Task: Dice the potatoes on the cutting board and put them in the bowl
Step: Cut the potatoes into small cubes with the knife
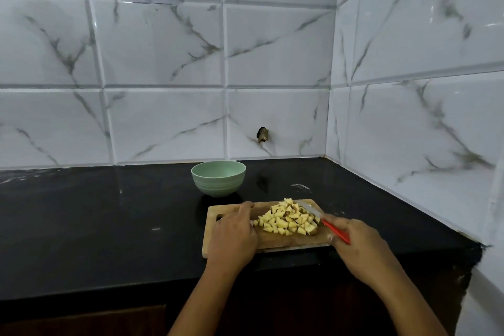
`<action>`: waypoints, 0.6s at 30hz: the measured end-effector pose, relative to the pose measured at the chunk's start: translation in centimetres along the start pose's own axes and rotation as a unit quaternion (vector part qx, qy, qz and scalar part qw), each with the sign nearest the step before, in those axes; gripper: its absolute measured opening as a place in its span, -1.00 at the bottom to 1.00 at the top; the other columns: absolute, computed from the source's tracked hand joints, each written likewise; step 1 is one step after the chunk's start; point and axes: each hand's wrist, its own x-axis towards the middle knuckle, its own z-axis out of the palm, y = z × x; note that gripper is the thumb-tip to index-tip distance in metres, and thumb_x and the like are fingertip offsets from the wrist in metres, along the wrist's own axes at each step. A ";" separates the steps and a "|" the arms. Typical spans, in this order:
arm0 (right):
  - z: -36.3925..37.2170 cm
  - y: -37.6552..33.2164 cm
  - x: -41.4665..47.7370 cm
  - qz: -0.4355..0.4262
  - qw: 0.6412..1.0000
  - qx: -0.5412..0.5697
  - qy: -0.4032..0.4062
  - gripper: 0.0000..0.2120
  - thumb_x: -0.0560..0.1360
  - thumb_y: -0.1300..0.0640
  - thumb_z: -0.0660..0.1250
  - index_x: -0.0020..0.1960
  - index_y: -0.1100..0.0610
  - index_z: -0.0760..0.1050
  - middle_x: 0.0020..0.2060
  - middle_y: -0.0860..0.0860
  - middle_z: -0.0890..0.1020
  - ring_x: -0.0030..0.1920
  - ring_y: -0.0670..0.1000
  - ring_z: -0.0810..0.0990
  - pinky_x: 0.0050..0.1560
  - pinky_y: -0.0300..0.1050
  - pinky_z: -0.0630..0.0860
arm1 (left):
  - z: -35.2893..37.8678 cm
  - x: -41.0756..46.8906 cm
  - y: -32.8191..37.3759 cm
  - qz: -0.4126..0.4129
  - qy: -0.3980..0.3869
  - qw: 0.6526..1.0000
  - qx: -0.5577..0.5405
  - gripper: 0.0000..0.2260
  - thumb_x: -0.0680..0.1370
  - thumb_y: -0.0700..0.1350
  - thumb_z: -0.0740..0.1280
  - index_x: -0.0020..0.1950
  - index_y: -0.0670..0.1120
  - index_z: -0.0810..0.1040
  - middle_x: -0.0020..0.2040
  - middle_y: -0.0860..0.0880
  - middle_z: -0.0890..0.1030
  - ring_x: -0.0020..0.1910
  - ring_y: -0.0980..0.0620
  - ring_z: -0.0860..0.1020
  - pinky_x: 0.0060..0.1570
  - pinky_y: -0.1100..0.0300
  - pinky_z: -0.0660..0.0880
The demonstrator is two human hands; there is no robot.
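Note:
A pile of diced yellow potato (287,218) lies on the right half of a wooden cutting board (289,240). My left hand (234,234) rests flat on the board's left part, fingers spread, touching the edge of the pile. My right hand (360,248) grips a knife with a red handle (336,232); its blade lies along the pile's right side. A pale green bowl (218,178) stands just behind the board, and I see nothing in it.
The board sits near the front edge of a black countertop (109,221). White marble-patterned tiled walls close the back and the right side, meeting in a corner. A small dark hole (262,135) marks the back wall.

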 end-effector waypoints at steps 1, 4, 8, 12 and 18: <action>0.0 0.1 -0.2 -0.002 1.000 0.012 0.000 -0.59 0.60 0.03 0.21 0.41 -0.23 0.31 0.01 -0.12 0.44 -0.15 -0.16 0.48 -0.28 -0.33 0.36 | 0.0 0.0 0.0 0.000 -0.001 1.000 0.000 -0.61 0.61 -0.14 0.10 0.44 0.00 0.25 0.25 -0.02 0.53 0.24 0.02 0.45 0.27 0.13 0.32; 0.4 0.2 -0.3 -0.011 0.999 0.041 0.008 -0.58 0.59 0.03 0.22 0.42 -0.24 0.30 0.01 -0.13 0.46 -0.12 -0.17 0.48 -0.22 -0.33 0.37 | 0.0 0.0 0.1 0.000 -0.001 1.000 0.002 -0.61 0.61 -0.14 0.10 0.44 0.01 0.25 0.26 -0.02 0.52 0.25 0.02 0.44 0.28 0.13 0.32; 1.3 -0.5 -0.2 -0.030 0.999 0.039 0.006 -0.56 0.60 0.00 0.19 0.45 -0.23 0.25 -0.01 -0.14 0.45 -0.10 -0.17 0.46 -0.21 -0.32 0.34 | 0.1 0.0 0.1 -0.004 -0.005 1.000 0.013 -0.61 0.61 -0.13 0.10 0.46 0.00 0.24 0.28 -0.02 0.51 0.27 0.01 0.43 0.29 0.13 0.31; 1.0 -0.5 -0.8 -0.034 0.999 0.037 -0.005 -0.60 0.60 0.01 0.19 0.41 -0.26 0.28 0.10 -0.14 0.47 -0.08 -0.16 0.47 -0.16 -0.32 0.39 | 0.2 0.1 -0.1 -0.009 -0.018 1.000 0.018 -0.60 0.62 -0.11 0.10 0.47 0.00 0.23 0.32 -0.03 0.48 0.30 0.00 0.40 0.31 0.13 0.28; -2.0 1.4 -1.0 -0.017 0.994 0.097 0.038 -0.61 0.59 0.09 0.24 0.40 -0.13 0.37 0.29 -0.08 0.50 0.18 -0.03 0.53 0.08 -0.21 0.42 | 0.7 0.3 -0.3 -0.005 -0.025 0.999 0.032 -0.62 0.60 -0.12 0.09 0.43 0.02 0.25 0.30 -0.01 0.48 0.29 0.01 0.40 0.32 0.12 0.25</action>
